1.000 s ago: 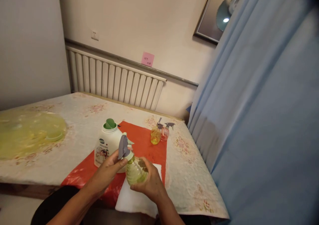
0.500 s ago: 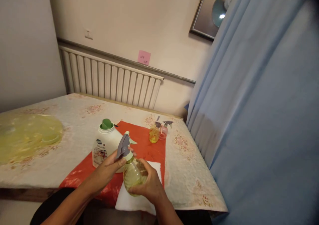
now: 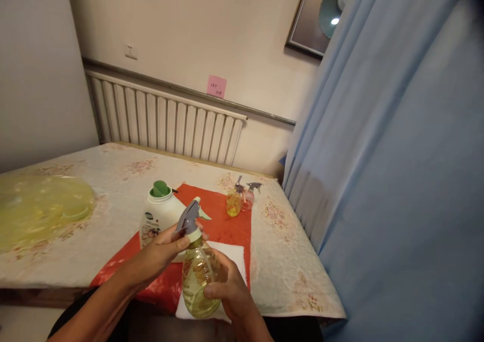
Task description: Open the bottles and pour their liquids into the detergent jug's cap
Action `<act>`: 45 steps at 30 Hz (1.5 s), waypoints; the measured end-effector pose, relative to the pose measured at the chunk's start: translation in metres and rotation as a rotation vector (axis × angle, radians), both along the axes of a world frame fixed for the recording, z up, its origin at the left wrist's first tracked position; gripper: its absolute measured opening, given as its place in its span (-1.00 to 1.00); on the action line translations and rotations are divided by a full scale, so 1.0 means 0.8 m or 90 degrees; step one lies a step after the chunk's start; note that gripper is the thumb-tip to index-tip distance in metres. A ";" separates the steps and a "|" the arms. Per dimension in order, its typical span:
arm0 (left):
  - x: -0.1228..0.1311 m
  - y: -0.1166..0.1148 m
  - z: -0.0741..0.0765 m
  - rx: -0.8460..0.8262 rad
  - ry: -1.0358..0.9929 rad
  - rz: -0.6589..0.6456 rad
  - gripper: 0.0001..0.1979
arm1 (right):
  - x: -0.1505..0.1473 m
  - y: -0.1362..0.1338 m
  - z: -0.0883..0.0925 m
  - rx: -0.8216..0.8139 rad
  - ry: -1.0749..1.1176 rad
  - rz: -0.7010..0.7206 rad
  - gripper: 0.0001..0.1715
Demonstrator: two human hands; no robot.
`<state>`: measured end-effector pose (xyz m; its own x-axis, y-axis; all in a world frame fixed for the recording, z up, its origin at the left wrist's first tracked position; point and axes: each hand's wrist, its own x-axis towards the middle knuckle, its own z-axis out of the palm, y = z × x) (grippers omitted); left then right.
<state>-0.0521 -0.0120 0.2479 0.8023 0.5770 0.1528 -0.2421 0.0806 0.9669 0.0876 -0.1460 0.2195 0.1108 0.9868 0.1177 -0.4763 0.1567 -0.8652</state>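
Observation:
Between my hands is a yellow-green see-through spray bottle point(image 3: 200, 281) with a grey trigger head and a pale green collar. It stands nearly upright above a white cloth point(image 3: 236, 256). My left hand point(image 3: 166, 246) is closed round its neck and collar, some fingers hidden behind. Around the right side of the bottle's body my right hand point(image 3: 230, 286) is wrapped, thumb on the front. Just behind my left hand stands a white jug point(image 3: 161, 213) with a green funnel-like piece point(image 3: 161, 188) in its mouth.
A red cloth point(image 3: 212, 206) lies beneath these things. Toward its back right stand a yellow spray bottle point(image 3: 233, 206) and a pink one point(image 3: 247, 200). Yellow clear plastic point(image 3: 45, 206) covers the table's left. A blue curtain point(image 3: 378, 155) hangs at right.
The spray bottle has come slightly down and turned more upright, showing more of its body. My right hand has shifted its hold on the body; my left hand stays at the neck.

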 end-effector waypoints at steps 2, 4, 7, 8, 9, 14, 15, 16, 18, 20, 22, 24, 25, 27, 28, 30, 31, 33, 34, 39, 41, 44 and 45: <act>-0.001 0.001 0.003 0.013 0.012 -0.003 -0.67 | -0.003 -0.002 0.001 -0.002 0.024 0.016 -0.20; -0.003 0.001 0.010 0.023 0.029 -0.011 -0.68 | -0.007 -0.004 0.001 -0.003 0.057 0.045 -0.26; -0.005 0.001 0.021 0.002 0.036 -0.048 -0.67 | -0.016 -0.005 -0.002 0.001 0.122 0.080 -0.30; -0.005 0.000 0.025 -0.016 0.028 -0.064 -0.66 | -0.018 -0.006 -0.004 0.002 0.141 0.084 -0.29; -0.004 -0.001 0.027 -0.036 0.015 -0.077 -0.66 | -0.020 -0.006 -0.006 0.004 0.158 0.081 -0.28; 0.002 -0.010 0.029 -0.083 -0.030 -0.110 -0.70 | -0.026 -0.005 -0.011 0.015 0.171 0.041 -0.21; 0.004 -0.012 0.027 -0.077 -0.033 -0.109 -0.71 | -0.027 -0.005 -0.011 0.020 0.165 0.038 -0.22; 0.006 -0.014 0.026 -0.065 -0.039 -0.104 -0.70 | -0.028 -0.006 -0.011 0.025 0.162 0.038 -0.22; 0.011 -0.017 0.024 -0.039 -0.061 -0.092 -0.68 | -0.029 -0.007 -0.011 0.030 0.163 0.038 -0.20; 0.015 -0.020 0.022 -0.035 -0.094 -0.080 -0.67 | -0.029 -0.009 -0.010 0.018 0.160 0.030 -0.19; 0.018 -0.022 0.023 -0.072 -0.113 -0.063 -0.70 | -0.029 -0.010 -0.010 0.006 0.150 0.013 -0.19; 0.020 -0.023 0.023 -0.127 -0.112 -0.050 -0.74 | -0.027 -0.011 -0.012 -0.001 0.147 0.002 -0.17; 0.021 -0.024 0.023 -0.150 -0.107 -0.047 -0.75 | -0.026 -0.011 -0.013 -0.003 0.151 0.000 -0.15; 0.022 -0.023 0.023 -0.179 -0.096 -0.050 -0.72 | -0.024 -0.011 -0.016 -0.004 0.167 0.001 -0.14; 0.022 -0.023 0.023 -0.188 -0.089 -0.049 -0.71 | -0.023 -0.011 -0.017 -0.004 0.175 0.003 -0.16; 0.024 -0.023 0.023 -0.195 -0.082 -0.041 -0.68 | -0.023 -0.012 -0.018 -0.003 0.184 0.005 -0.20; 0.026 -0.024 0.024 -0.195 -0.082 -0.032 -0.66 | -0.022 -0.013 -0.018 -0.003 0.184 0.003 -0.22; 0.030 -0.026 0.025 -0.190 -0.090 -0.011 -0.63 | -0.022 -0.014 -0.018 -0.002 0.183 -0.006 -0.26; 0.032 -0.027 0.025 -0.186 -0.097 -0.001 -0.61 | -0.022 -0.014 -0.018 -0.001 0.183 -0.011 -0.27; 0.038 -0.033 0.023 -0.205 -0.112 -0.007 -0.72 | -0.020 -0.017 -0.023 0.000 0.204 -0.023 -0.26; 0.040 -0.034 0.021 -0.231 -0.127 -0.036 -0.74 | -0.020 -0.018 -0.029 -0.003 0.217 -0.041 -0.29; 0.040 -0.036 0.018 -0.280 -0.155 -0.073 -0.73 | -0.021 -0.019 -0.036 -0.005 0.229 -0.064 -0.34; 0.040 -0.037 0.017 -0.293 -0.160 -0.079 -0.74 | -0.021 -0.019 -0.038 -0.001 0.226 -0.070 -0.34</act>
<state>-0.0198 -0.0418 0.2617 0.8397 0.5333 0.1026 -0.4234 0.5246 0.7386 0.0704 -0.1615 0.1893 0.2497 0.9669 0.0519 -0.7275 0.2227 -0.6489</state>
